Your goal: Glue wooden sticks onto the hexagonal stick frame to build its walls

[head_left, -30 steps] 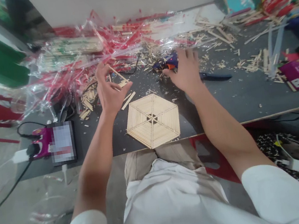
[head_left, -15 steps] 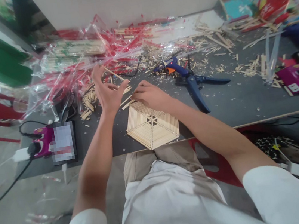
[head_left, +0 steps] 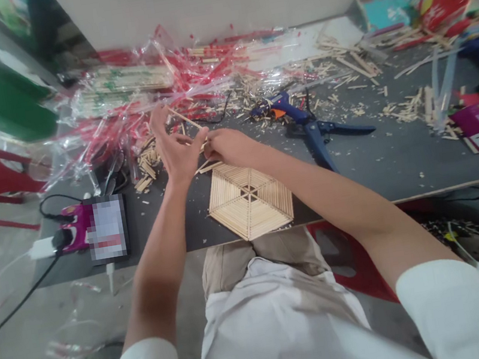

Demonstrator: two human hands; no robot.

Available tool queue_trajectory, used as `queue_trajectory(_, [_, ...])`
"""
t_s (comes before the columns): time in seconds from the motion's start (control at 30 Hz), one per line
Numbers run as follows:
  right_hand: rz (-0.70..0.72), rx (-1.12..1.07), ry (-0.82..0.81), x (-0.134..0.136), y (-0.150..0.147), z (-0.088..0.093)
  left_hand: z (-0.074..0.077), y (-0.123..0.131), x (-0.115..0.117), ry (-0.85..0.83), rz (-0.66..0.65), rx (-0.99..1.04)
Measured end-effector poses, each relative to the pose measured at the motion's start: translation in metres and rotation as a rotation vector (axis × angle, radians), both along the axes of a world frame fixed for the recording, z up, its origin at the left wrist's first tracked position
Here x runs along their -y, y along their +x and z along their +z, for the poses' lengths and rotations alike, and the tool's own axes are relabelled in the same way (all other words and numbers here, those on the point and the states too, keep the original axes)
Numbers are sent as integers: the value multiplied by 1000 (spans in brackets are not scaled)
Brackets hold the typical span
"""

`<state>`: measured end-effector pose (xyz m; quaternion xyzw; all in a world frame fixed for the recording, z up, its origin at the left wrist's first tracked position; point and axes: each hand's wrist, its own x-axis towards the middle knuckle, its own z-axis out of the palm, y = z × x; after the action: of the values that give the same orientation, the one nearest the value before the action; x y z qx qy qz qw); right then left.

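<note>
Stick rows fill the visible sectors of the hexagonal panel (head_left: 249,215); the left hand (head_left: 176,150) pinches one unattached stick (head_left: 185,118). The right hand's (head_left: 232,146) grip cannot be determined.

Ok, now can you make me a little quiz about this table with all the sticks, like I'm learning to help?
1. Which of the person's hands has a thin stick slanting between its finger and thumb?
2. True or false: the blue-handled tool lies on the table, apart from both hands.
3. What shape is the flat piece of sticks?
A) circle
B) hexagon
C) square

Key: 1. the left hand; 2. true; 3. B.
</note>
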<state>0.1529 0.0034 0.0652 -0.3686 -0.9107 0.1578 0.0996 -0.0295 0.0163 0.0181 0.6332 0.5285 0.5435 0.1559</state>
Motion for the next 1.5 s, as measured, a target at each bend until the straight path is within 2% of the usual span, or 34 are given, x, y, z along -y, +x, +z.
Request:
queue_trajectory(0.13, [-30, 241, 26, 8, 2, 13, -4, 0, -1, 41, 7, -40])
queue_trajectory(0.23, [-136, 236, 36, 12, 21, 18, -6, 1, -1, 53, 5, -84])
queue_trajectory(0.33, [-271, 96, -17, 13, 50, 15, -5, 3, 2, 50, -30, -128])
queue_trajectory(0.4, [-331, -124, -79, 13, 67, 8, -3, 6, 6, 48, -66, -171])
queue_trajectory(0.53, [-345, -531, -104, 14, 84, -7, 3, 14, 19, -13, -204, -304])
queue_trajectory(0.63, [-311, -684, -100, 19, 81, -12, 7, 21, 27, -62, -304, -355])
queue_trajectory(0.77, [-278, -723, -172, 27, 71, -14, 9, 26, 32, -100, -361, -375])
queue_trajectory(0.9, [-311, -712, -159, 28, 64, -21, 13, 26, 33, -114, -380, -412])
queue_trajectory(1.13, [-319, -621, 16, 30, 57, -20, 14, 27, 34, -97, -393, -432])
queue_trajectory(1.5, [-306, -584, 12, 32, 57, -19, 10, 28, 33, -117, -403, -378])
